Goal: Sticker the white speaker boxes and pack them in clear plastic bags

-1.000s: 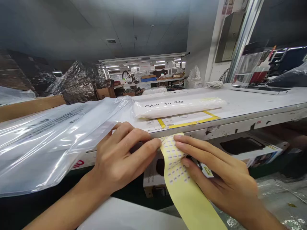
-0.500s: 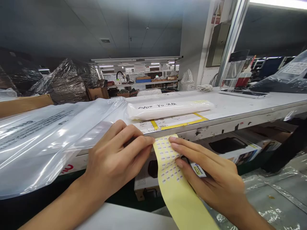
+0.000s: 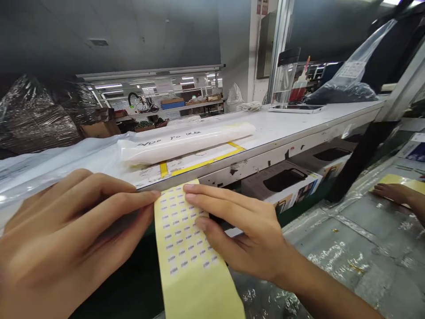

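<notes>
A yellow sheet of small printed white labels [image 3: 181, 230] hangs just in front of the bench edge, its lower part bare. My left hand [image 3: 79, 226] pinches the sheet's upper left corner between thumb and forefinger. On the right side, my right hand [image 3: 245, 230] grips the sheet, fingers flat across its front near the top and the thumb lower down. Behind the sheet's top edge lies a white plastic-wrapped roll [image 3: 186, 141] with handwriting on it, beside yellow tape [image 3: 206, 164] on the bench.
The bench edge [image 3: 255, 164] runs to the right, with boxes [image 3: 282, 181] below. A phone-like flat device [image 3: 295, 108], a red-liquid bottle [image 3: 299, 86] and a filled plastic bag [image 3: 348, 84] stand farther back. Another person's hand [image 3: 398, 195] touches a yellow sheet [image 3: 405, 181] at right.
My view has turned right, so the bench and both hands sit farther left. The label sheet looks flatter and shows more rows. Another person's hand has come into view at right.
</notes>
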The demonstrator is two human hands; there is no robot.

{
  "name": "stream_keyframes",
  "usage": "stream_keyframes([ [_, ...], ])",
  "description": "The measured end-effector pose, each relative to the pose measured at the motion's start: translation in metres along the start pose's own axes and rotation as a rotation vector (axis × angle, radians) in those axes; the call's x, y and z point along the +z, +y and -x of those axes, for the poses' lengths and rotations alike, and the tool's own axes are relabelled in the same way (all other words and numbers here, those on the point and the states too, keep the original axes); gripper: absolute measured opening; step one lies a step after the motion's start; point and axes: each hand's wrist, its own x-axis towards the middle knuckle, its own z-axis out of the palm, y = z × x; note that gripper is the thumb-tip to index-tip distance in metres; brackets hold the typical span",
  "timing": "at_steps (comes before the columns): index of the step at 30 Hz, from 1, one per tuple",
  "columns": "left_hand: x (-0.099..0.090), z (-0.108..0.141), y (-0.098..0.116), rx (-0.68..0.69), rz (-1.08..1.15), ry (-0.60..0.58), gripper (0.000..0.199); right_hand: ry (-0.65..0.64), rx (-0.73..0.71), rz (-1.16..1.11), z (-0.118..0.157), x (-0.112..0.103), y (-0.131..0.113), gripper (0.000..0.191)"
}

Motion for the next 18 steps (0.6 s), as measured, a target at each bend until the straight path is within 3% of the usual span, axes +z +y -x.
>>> stream_keyframes([
  [4, 0.0, 0.0, 0.0, -0.027, 0.01, 0.009, 0.01, 0.004, -0.021, -0.003, 0.006, -0.003, 0.009, 0.036],
  [8, -0.003, -0.007, 0.006, -0.021, 0.009, 0.029, 0.006, 0.076, -0.087, 0.258, 0.007, -0.006, 0.024, 0.043],
  [14, -0.005, -0.014, 0.017, -0.03, -0.058, -0.012, 0.012, 0.093, -0.201, 0.441, -0.014, -0.006, 0.033, 0.023],
  [18, -0.004, -0.014, 0.016, 0.055, -0.062, 0.047, 0.013, 0.064, -0.223, 0.494, -0.021, -0.005, 0.032, 0.019],
])
